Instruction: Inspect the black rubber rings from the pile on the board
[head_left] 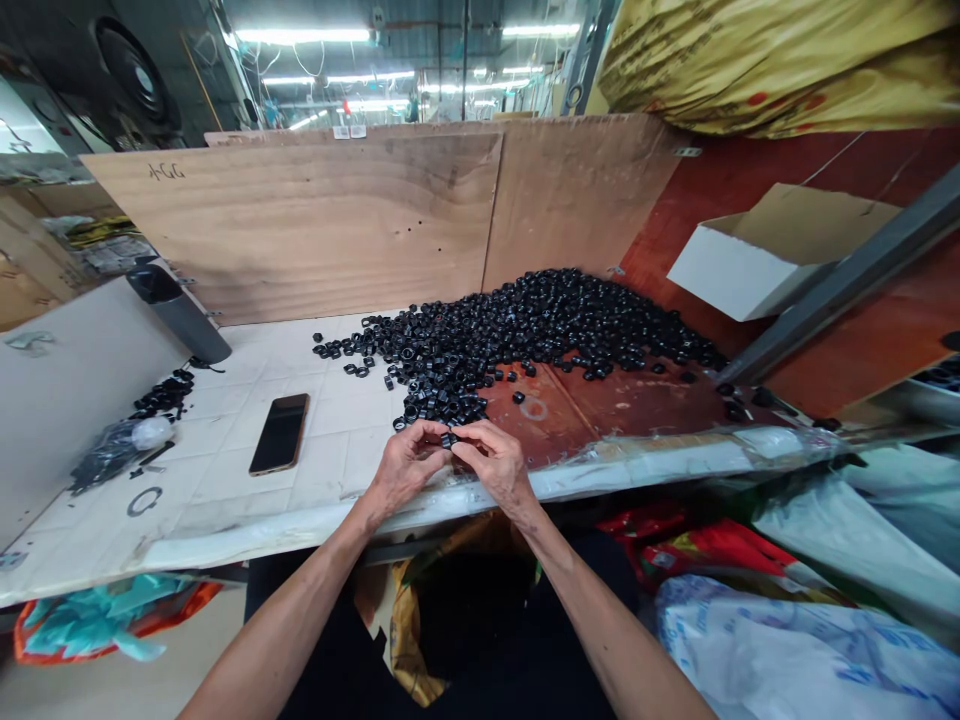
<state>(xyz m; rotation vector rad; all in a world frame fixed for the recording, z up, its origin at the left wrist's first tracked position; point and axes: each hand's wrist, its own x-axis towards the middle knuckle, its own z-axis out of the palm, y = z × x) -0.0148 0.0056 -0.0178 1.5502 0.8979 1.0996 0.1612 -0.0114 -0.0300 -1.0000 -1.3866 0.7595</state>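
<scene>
Between the fingertips of my left hand [409,462] and my right hand [495,460] is a small black ring-shaped part [448,440], like a nut. Both hands pinch it just above the table's front edge, and the fingers partly cover it. Right behind my hands spreads a large pile of similar black ring parts [540,320], heaped highest toward the back right. A single loose black part [518,397] lies on the red-brown surface to the right of my hands.
Left on the white tabletop [330,400] lie a phone [279,433], a flat grey ring [145,501] and a plastic bag of black parts [105,455]. A dark bottle [180,312] leans near the wooden back board [352,220]. A white box [750,265] hangs right. Below sits an open yellow sack [409,630].
</scene>
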